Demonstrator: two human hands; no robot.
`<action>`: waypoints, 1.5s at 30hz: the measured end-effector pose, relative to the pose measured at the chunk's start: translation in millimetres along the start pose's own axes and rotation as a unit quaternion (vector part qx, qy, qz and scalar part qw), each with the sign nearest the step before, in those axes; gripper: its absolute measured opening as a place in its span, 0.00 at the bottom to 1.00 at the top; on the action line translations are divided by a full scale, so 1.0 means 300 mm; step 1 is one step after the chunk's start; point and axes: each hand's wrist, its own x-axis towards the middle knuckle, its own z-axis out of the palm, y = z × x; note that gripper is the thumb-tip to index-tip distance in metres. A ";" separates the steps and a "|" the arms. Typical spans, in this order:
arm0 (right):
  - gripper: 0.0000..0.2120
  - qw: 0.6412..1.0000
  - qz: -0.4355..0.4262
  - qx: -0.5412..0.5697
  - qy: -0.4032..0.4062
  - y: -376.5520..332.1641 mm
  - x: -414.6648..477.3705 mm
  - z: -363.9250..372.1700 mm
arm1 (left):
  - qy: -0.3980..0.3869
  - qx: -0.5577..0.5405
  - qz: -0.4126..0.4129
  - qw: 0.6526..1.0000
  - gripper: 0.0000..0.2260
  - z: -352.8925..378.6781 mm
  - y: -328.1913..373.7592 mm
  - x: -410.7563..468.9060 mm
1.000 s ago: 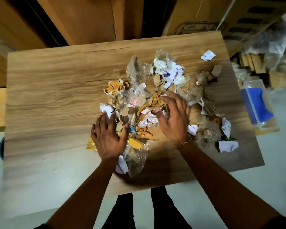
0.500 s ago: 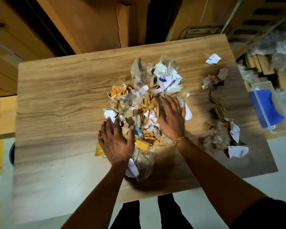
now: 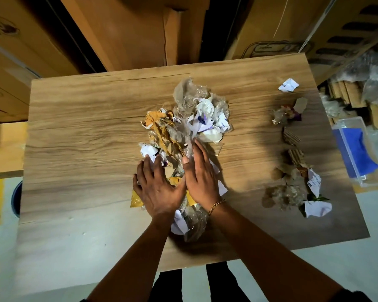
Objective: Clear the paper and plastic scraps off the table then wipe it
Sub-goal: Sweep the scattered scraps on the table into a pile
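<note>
Looking down at a wood-grain tabletop (image 3: 85,131) from the person's own head height. A pile (image 3: 190,118) of crumpled white paper, brown paper and clear plastic lies at its middle. The pile is long and narrow. Its long axis runs from the near edge, by the person, toward the far edge, leaning slightly right as it goes away. Its far end is mostly clear plastic and white paper; its near end pokes out below the wrists.

Both hands lie on the near half of the pile. The left hand (image 3: 159,190) presses in from the left and the right hand (image 3: 202,177) from the right. The heels of the palms touch, so the hands form a V that opens away from the person. Neither grip is closed: the fingers are straight, held together and flat on the scraps, with nothing pinched or lifted. The left fingertips appear to touch a white wad, though the overlap is hard to read. A gold bracelet (image 3: 215,205) circles the right wrist.

Well apart, near the right edge, loose scraps form a second line running near to far: a paper ball (image 3: 316,209), a plastic clump (image 3: 286,196), cardboard bits (image 3: 296,155) and a far paper scrap (image 3: 288,85). Beyond the right edge sits a clear box (image 3: 349,125) holding a blue cloth (image 3: 356,153).
</note>
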 end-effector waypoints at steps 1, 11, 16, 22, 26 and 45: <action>0.42 1.000 -0.006 -0.020 -0.013 0.003 -0.003 -0.004 | 0.001 -0.003 -0.003 1.000 0.43 -0.002 0.003 -0.001; 0.47 0.994 -0.064 -0.076 -0.054 0.019 -0.031 0.003 | 0.014 -0.026 0.005 1.000 0.34 0.001 -0.005 -0.003; 0.46 0.998 -0.026 0.026 -0.043 0.017 -0.041 0.006 | 0.014 -0.038 -0.003 0.999 0.37 -0.007 0.008 -0.005; 0.48 0.991 0.035 0.111 -0.069 -0.006 -0.043 0.007 | 0.008 -0.025 -0.006 1.000 0.39 -0.008 0.011 -0.002; 0.46 0.981 0.082 0.160 -0.074 -0.034 -0.021 -0.024 | 0.005 -0.014 -0.015 1.000 0.47 -0.012 0.020 0.001; 0.30 0.983 -0.166 -0.073 0.041 0.036 -0.097 -0.263 | -0.011 0.002 -0.003 1.000 0.47 0.002 0.008 0.002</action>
